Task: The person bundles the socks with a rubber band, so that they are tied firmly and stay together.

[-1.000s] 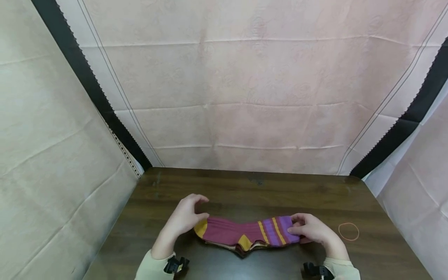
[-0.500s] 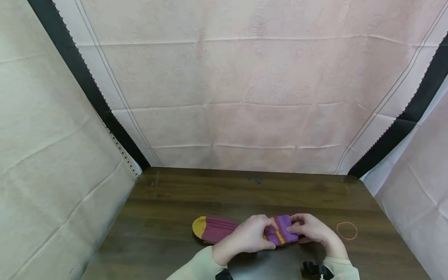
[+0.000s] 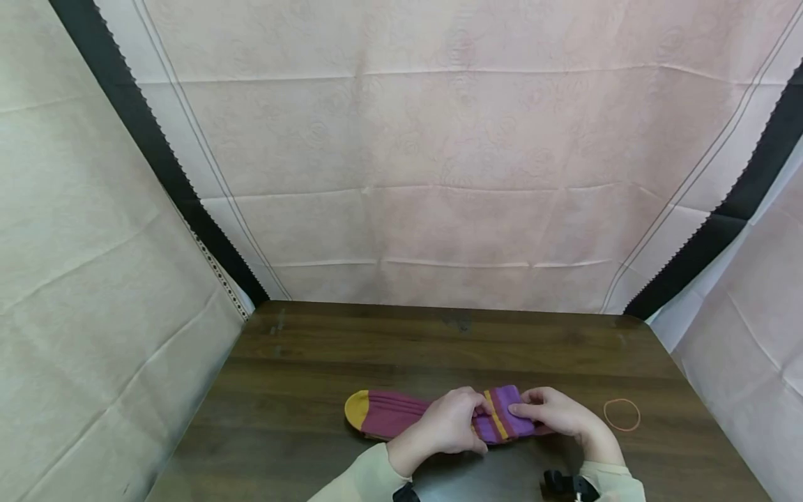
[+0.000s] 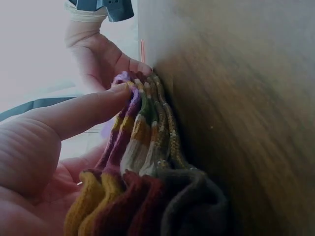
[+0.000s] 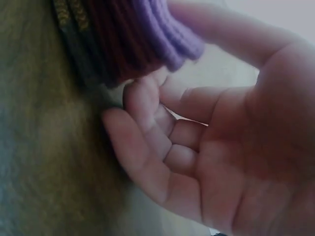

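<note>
A flat stack of knitted socks [image 3: 395,413] lies on the wooden table. The top sock is maroon with a yellow toe and purple and yellow stripes at the cuff. From the side, the left wrist view shows several layers [image 4: 142,132], with grey and brown ones lowest. Spread across the striped part is my left hand [image 3: 442,422]; its thumb touches the stack's near edge, and some fingertips are hard to make out. My right hand [image 3: 561,415] pinches the purple cuff end, thumb on top. In the right wrist view the cuffs [image 5: 162,39] sit by its curled fingers [image 5: 140,147].
To the right of my right hand, a thin orange rubber band [image 3: 622,414] lies on the brown table [image 3: 351,335]. Pale fabric walls [image 3: 439,174] rise behind the table and on both sides.
My left hand has moved from the yellow toe rightward to the striped part, and its end of the stack now lies flat. My right hand stays at the cuff end, having shifted slightly.
</note>
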A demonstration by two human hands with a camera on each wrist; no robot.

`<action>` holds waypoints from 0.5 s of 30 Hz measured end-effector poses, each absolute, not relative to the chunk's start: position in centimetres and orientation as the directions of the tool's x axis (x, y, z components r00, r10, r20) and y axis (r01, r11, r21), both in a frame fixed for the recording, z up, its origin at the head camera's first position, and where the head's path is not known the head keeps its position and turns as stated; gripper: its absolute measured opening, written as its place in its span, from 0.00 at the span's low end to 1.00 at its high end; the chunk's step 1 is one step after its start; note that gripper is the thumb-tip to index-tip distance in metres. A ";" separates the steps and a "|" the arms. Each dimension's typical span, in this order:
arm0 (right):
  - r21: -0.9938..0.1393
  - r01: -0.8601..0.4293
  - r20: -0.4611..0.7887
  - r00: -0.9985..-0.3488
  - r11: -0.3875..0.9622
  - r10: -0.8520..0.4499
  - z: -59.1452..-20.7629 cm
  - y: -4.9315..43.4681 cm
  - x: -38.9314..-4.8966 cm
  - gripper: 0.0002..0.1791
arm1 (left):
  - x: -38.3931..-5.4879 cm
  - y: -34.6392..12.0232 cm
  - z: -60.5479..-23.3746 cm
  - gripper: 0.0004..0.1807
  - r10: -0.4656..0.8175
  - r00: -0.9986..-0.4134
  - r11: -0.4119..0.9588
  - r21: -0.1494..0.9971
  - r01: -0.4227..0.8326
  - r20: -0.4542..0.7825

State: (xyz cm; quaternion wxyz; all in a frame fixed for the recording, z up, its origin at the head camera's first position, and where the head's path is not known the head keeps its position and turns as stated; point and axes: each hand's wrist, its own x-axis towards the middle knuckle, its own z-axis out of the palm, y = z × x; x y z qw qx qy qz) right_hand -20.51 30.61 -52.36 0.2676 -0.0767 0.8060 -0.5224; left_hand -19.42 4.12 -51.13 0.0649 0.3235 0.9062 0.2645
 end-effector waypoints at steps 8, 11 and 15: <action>-0.906 0.160 -0.330 -0.848 0.393 -0.415 -52.2 30.4 -20.2 0.19 | -19.1 4.5 -51.1 0.31 0.601 -0.798 0.675 0.511 0.532 0.036; -0.901 0.182 -0.345 -0.851 0.395 -0.396 -52.2 30.3 -20.2 0.20 | -19.0 4.7 -51.2 0.31 0.591 -0.806 0.692 0.489 0.530 0.037; -0.895 0.204 -0.362 -0.851 0.396 -0.380 -52.2 30.4 -20.3 0.22 | -18.8 5.0 -51.3 0.31 0.585 -0.809 0.725 0.415 0.549 0.047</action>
